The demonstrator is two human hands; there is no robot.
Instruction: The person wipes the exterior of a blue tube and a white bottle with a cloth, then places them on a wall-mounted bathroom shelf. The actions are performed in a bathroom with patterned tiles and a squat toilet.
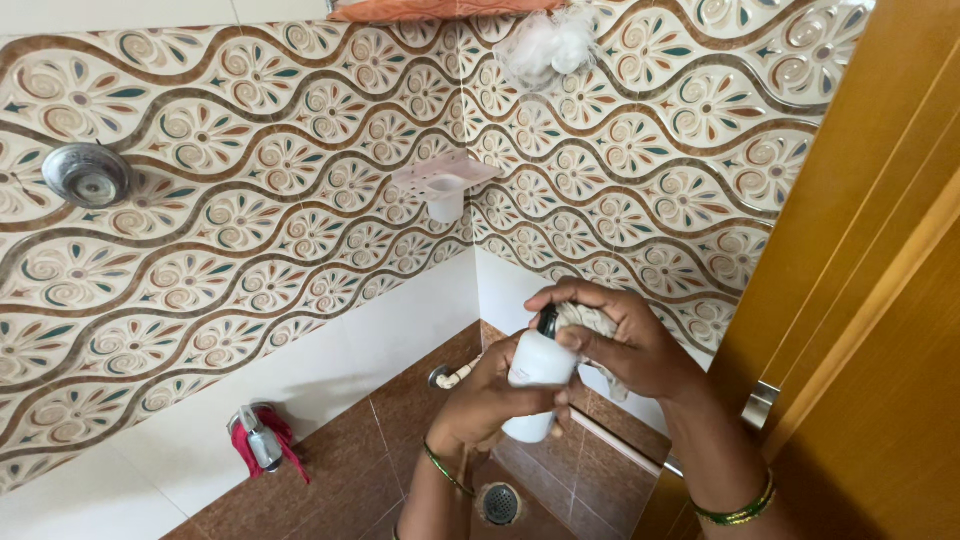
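Tiled bathroom corner, lower centre: left hand (492, 392) wraps white bottle (537, 375), right hand (622, 340) presses cloth (588, 318) on its cap. Prob. light, slick plastic; grip mid-body.

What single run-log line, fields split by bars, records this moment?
left hand: grips white bottle | right hand: on bottle's dark pump top, holding pale cloth | setting: tiled corner, floor drain below

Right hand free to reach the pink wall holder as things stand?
Probably not yet: the right hand is on the pump of the white bottle with a cloth bunched in it. The air up to the holder looks clear.
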